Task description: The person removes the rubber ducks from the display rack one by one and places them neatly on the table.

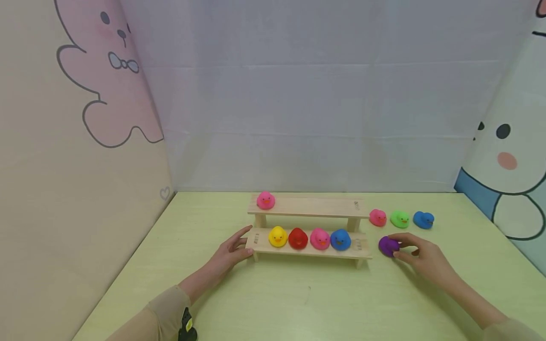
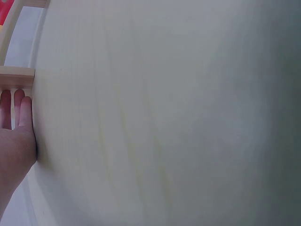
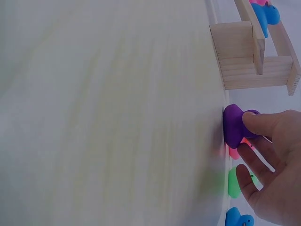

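Note:
A wooden two-tier shelf (image 1: 315, 206) stands on the table. My left hand (image 1: 230, 251) touches its left end, thumb near the front corner and fingers extended; the left wrist view shows straight fingers (image 2: 26, 113) at the wood. My right hand (image 1: 426, 258) pinches a purple rubber duck (image 1: 387, 246) between thumb and fingers, right of the shelf. In the right wrist view the duck (image 3: 233, 127) is low at the table surface. On the lower tier sit a yellow duck (image 1: 278, 237), a red duck (image 1: 298, 239), a pink duck (image 1: 320, 239) and a blue duck (image 1: 341, 240).
Another pink duck (image 1: 266, 201) sits at the left of the upper tier. Behind my right hand, a pink duck (image 1: 377, 218), a green duck (image 1: 400, 219) and a blue duck (image 1: 423, 219) stand in a row on the table (image 1: 290, 298). A pale curtain (image 1: 315, 118) hangs behind.

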The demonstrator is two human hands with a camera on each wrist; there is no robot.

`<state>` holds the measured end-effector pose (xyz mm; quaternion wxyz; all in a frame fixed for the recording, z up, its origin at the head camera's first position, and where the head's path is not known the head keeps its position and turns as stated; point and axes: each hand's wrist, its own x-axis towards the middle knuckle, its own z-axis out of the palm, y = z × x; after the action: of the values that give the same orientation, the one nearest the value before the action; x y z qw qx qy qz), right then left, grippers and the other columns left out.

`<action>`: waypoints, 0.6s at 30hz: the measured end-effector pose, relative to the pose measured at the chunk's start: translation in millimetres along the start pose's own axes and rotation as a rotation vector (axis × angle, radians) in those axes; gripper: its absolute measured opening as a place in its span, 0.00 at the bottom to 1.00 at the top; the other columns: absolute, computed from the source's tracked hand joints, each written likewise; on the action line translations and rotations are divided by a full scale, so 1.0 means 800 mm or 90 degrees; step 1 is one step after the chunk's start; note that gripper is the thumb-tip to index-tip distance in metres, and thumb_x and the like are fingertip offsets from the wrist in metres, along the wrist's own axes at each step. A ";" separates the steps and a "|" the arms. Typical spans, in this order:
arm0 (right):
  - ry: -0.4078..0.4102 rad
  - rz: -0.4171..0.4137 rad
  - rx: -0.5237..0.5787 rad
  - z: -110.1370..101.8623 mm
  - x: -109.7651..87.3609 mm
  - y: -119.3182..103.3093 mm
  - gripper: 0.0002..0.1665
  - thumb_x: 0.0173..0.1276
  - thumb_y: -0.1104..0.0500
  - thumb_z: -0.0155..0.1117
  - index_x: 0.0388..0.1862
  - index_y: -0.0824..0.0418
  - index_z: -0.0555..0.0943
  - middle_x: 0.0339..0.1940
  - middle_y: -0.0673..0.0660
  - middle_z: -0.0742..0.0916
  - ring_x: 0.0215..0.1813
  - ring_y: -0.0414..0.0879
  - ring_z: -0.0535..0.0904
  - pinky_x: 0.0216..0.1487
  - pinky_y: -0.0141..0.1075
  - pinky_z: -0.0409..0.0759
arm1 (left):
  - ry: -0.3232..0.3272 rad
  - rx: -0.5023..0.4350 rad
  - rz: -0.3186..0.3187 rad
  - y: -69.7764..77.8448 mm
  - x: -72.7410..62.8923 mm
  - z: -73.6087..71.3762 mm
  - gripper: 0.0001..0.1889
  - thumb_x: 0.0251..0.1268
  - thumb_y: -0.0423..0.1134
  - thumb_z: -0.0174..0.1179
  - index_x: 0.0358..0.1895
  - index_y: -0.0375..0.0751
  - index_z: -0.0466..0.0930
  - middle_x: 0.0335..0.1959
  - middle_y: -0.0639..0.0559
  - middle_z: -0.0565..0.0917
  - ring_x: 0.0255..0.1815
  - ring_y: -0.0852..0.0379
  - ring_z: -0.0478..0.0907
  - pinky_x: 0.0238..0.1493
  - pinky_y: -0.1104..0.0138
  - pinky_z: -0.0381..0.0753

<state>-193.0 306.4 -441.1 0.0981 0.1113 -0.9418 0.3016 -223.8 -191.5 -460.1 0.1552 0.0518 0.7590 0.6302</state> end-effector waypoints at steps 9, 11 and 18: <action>0.004 -0.008 0.010 -0.001 0.004 0.000 0.20 0.62 0.61 0.72 0.54 0.57 0.83 0.50 0.62 0.89 0.41 0.31 0.79 0.36 0.27 0.79 | 0.002 -0.001 0.002 0.002 -0.002 0.001 0.36 0.68 0.43 0.62 0.76 0.62 0.57 0.66 0.41 0.73 0.63 0.50 0.77 0.71 0.51 0.70; 0.000 -0.005 0.012 -0.001 0.005 0.000 0.20 0.62 0.61 0.72 0.54 0.58 0.83 0.50 0.62 0.88 0.42 0.31 0.79 0.36 0.27 0.80 | 0.001 0.000 0.003 0.003 -0.002 0.001 0.36 0.68 0.43 0.62 0.77 0.61 0.57 0.66 0.41 0.73 0.63 0.50 0.77 0.71 0.52 0.70; -0.015 0.009 0.014 -0.002 0.008 -0.004 0.21 0.61 0.62 0.72 0.54 0.59 0.83 0.52 0.63 0.88 0.43 0.35 0.81 0.37 0.27 0.80 | -0.012 0.008 0.013 0.004 -0.003 0.000 0.36 0.69 0.42 0.61 0.78 0.58 0.55 0.67 0.39 0.72 0.62 0.52 0.77 0.70 0.54 0.71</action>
<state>-198.1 303.8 -436.7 0.0838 0.1090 -0.9404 0.3111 -221.7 -191.2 -456.3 0.1554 0.0667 0.7610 0.6263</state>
